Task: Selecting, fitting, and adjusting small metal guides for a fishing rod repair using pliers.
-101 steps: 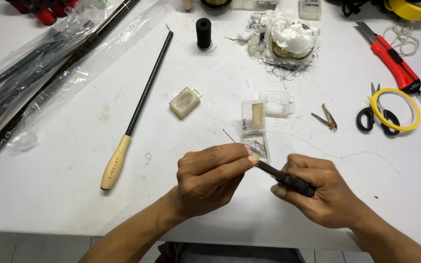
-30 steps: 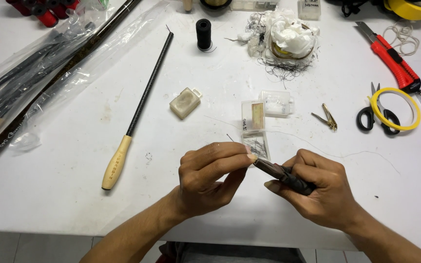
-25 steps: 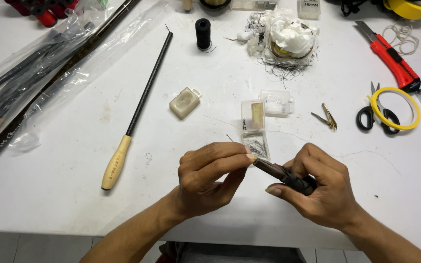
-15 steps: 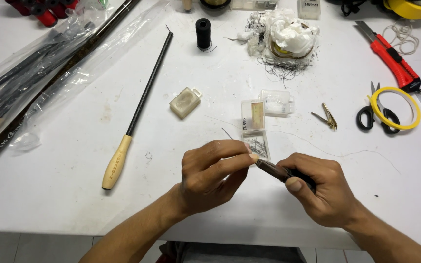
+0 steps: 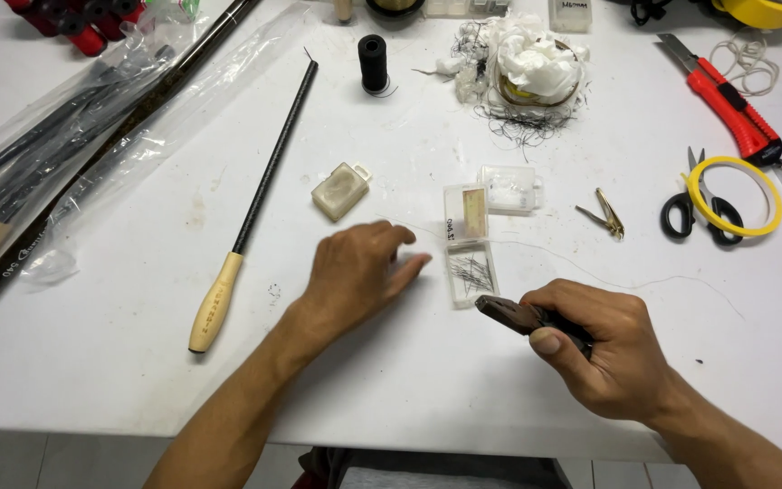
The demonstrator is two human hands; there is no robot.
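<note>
My right hand (image 5: 606,349) grips a pair of dark pliers (image 5: 510,313), their jaws pointing left toward an open clear plastic box (image 5: 470,244) that holds several thin metal pins. My left hand (image 5: 355,272) hovers low over the white table (image 5: 138,380), fingers loosely curled and pointing right, fingertips a short way from the pin box. It holds nothing I can see. A thin pale line (image 5: 608,281) runs across the table from behind the pin box toward the right.
A black rod with a pale wooden handle (image 5: 260,195) lies left of my hands. A small beige case (image 5: 339,190), a clear box (image 5: 509,188), nail clippers (image 5: 604,215), scissors with a yellow ring (image 5: 717,204), a red utility knife (image 5: 726,104), a black thread spool (image 5: 373,62) and bagged rods (image 5: 56,154) surround them.
My left hand has let go of the pliers' tip and dropped to the left, down toward the table. My right hand still holds the pliers, now slightly lower.
</note>
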